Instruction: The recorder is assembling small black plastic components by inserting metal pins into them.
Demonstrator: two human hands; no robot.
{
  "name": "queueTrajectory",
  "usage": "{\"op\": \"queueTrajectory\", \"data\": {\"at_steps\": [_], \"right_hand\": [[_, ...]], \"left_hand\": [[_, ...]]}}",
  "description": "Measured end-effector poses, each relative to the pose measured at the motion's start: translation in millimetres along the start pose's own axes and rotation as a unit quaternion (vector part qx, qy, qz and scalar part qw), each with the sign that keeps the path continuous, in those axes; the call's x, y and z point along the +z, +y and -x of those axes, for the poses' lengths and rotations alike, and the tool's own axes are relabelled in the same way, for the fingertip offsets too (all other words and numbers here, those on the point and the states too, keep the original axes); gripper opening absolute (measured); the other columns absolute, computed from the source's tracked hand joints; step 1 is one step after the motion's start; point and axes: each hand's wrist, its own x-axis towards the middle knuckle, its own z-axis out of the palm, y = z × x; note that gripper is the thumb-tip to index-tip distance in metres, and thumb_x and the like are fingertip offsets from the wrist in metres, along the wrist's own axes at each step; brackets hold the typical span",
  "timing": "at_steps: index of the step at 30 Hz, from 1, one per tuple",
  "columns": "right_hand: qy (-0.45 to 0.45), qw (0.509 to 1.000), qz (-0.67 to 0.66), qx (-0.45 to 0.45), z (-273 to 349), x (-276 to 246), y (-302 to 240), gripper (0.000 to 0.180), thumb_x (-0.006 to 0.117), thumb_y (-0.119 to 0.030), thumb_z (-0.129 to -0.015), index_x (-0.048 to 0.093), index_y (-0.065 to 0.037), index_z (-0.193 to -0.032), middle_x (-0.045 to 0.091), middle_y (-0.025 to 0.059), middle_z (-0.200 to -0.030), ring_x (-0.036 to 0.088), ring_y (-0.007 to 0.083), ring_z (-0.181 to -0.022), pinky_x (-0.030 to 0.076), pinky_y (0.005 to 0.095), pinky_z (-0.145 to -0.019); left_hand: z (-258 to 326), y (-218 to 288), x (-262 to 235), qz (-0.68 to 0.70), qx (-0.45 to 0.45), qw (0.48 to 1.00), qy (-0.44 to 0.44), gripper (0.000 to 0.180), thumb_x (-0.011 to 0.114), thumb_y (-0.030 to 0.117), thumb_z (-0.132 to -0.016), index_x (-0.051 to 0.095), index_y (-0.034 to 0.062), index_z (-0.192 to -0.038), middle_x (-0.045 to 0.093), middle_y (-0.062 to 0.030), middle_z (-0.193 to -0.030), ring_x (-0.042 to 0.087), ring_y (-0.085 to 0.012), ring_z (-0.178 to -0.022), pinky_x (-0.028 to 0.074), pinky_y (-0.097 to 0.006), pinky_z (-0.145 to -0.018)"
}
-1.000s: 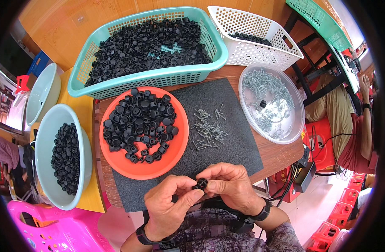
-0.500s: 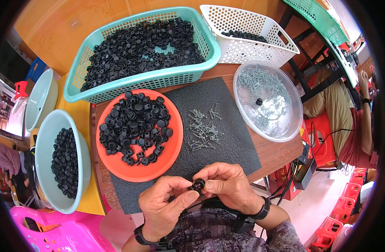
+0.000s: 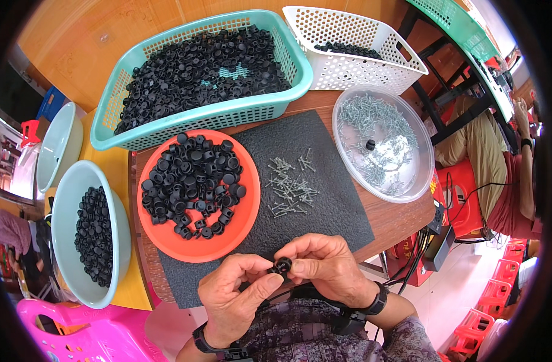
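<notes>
Between the fingertips of both hands sits a small round black plastic part (image 3: 281, 265), held above the near edge of a black mat (image 3: 336, 211). My left hand (image 3: 236, 288) pinches it from the left with thumb and forefinger. From the other side my right hand (image 3: 324, 268) grips it the same way. Whether a screw is inside the part cannot be made out. Ahead of my hands, loose silver screws (image 3: 293, 190) lie scattered on the mat. Left of them, an orange-red plate (image 3: 247, 211) carries many similar black parts (image 3: 191, 175).
A teal basket (image 3: 197, 114) heaped with black parts stands at the back, beside a white perforated basket (image 3: 354, 69). At right is a clear tub (image 3: 426, 145) of screws. Left stands a pale green basin (image 3: 122, 241) of black parts. Another person (image 3: 517, 175) sits far right.
The black part has turned slightly between my fingertips. Both hands stay in nearly the same place, and the view has shifted a little.
</notes>
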Motion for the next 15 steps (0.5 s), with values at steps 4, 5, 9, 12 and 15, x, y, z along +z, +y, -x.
{"op": "queueTrajectory", "data": {"at_steps": [4, 5, 9, 12, 15], "right_hand": [[-0.004, 1.0, 0.002, 0.003, -0.5, 0.1, 0.4, 0.024, 0.064, -0.003, -0.085, 0.062, 0.003, -0.107, 0.065, 0.0058, -0.091, 0.057, 0.0071, -0.072, 0.051, 0.0212, -0.066], [-0.001, 1.0, 0.004, 0.003, -0.4, 0.0, 0.6, 0.023, 0.064, -0.003, -0.085, 0.062, 0.003, -0.107, 0.065, 0.0058, -0.091, 0.057, 0.007, -0.072, 0.051, 0.0212, -0.066], [0.004, 1.0, 0.006, 0.008, -0.5, 0.2, -1.0, 0.023, 0.064, -0.004, -0.085, 0.063, 0.003, -0.107, 0.065, 0.0054, -0.09, 0.057, 0.0068, -0.072, 0.051, 0.0211, -0.065], [0.004, 1.0, 0.001, 0.011, -0.5, 0.8, -1.8, 0.023, 0.064, -0.004, -0.085, 0.063, 0.002, -0.107, 0.065, 0.0053, -0.089, 0.057, 0.0068, -0.072, 0.051, 0.021, -0.065], [0.007, 1.0, 0.004, 0.013, -0.7, 0.8, -1.7, 0.023, 0.064, -0.004, -0.085, 0.063, 0.002, -0.107, 0.065, 0.0053, -0.089, 0.057, 0.0068, -0.071, 0.051, 0.0209, -0.065]], "left_hand": [[0.8, -2.1, -1.3, -0.035, 0.007, 0.999, 0.002, 0.022, 0.071, -0.003, -0.078, 0.058, -0.0072, -0.095, 0.063, -0.0093, -0.083, 0.061, -0.0114, -0.074, 0.051, -0.022, -0.066], [0.6, -1.8, -1.5, -0.036, 0.007, 0.999, 0.001, 0.022, 0.071, -0.003, -0.078, 0.058, -0.0072, -0.095, 0.063, -0.0093, -0.083, 0.061, -0.0114, -0.074, 0.051, -0.022, -0.066], [-0.7, 2.4, -0.7, -0.017, -0.001, 1.0, 0.006, 0.023, 0.072, -0.001, -0.077, 0.058, -0.0068, -0.094, 0.063, -0.009, -0.083, 0.061, -0.0115, -0.073, 0.051, -0.022, -0.065], [-1.3, 3.0, 0.4, 0.024, -0.015, 1.0, 0.009, 0.023, 0.072, -0.001, -0.077, 0.058, -0.0067, -0.094, 0.063, -0.0089, -0.083, 0.062, -0.0116, -0.073, 0.05, -0.022, -0.065], [-1.8, 1.9, 0.7, 0.03, -0.021, 0.999, 0.009, 0.024, 0.072, -0.001, -0.077, 0.058, -0.0067, -0.095, 0.063, -0.0091, -0.083, 0.062, -0.0116, -0.074, 0.05, -0.022, -0.065]]}}
